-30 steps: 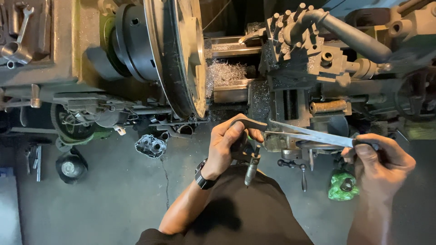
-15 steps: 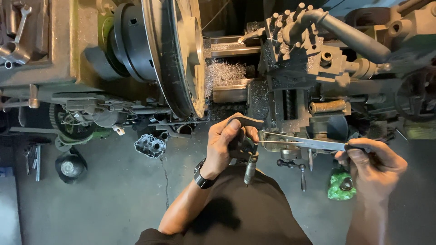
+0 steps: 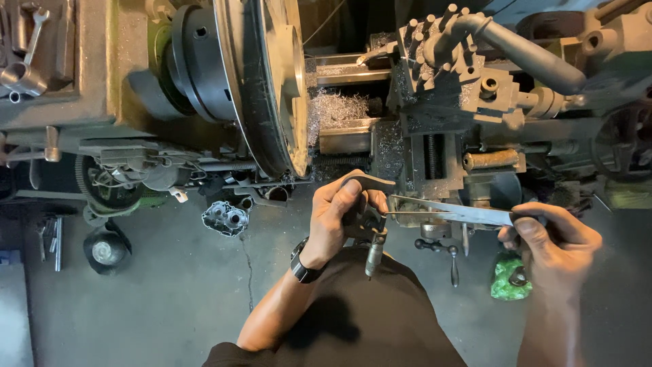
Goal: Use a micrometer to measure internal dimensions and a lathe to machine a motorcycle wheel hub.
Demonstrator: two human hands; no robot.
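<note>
My left hand (image 3: 339, 214) grips a micrometer (image 3: 372, 238) by its curved frame, the thimble hanging down toward my body. My right hand (image 3: 550, 238) pinches the right end of a long flat steel rule (image 3: 451, 212). The rule's left end reaches into the micrometer's jaws beside my left fingers. A black watch (image 3: 303, 264) sits on my left wrist. Both hands are held in front of a lathe, just below its carriage (image 3: 435, 146).
The lathe's large faceplate (image 3: 261, 81) stands on edge at upper middle, with metal swarf (image 3: 339, 112) beside it. The tool post (image 3: 448, 54) and a long handle (image 3: 530, 58) are at upper right. A small metal casting (image 3: 225, 219), a green rag (image 3: 511, 277) and wrenches (image 3: 34, 34) lie around.
My right hand and the rule have shifted slightly left and down, the rule lying flatter. My left hand keeps its hold on the micrometer.
</note>
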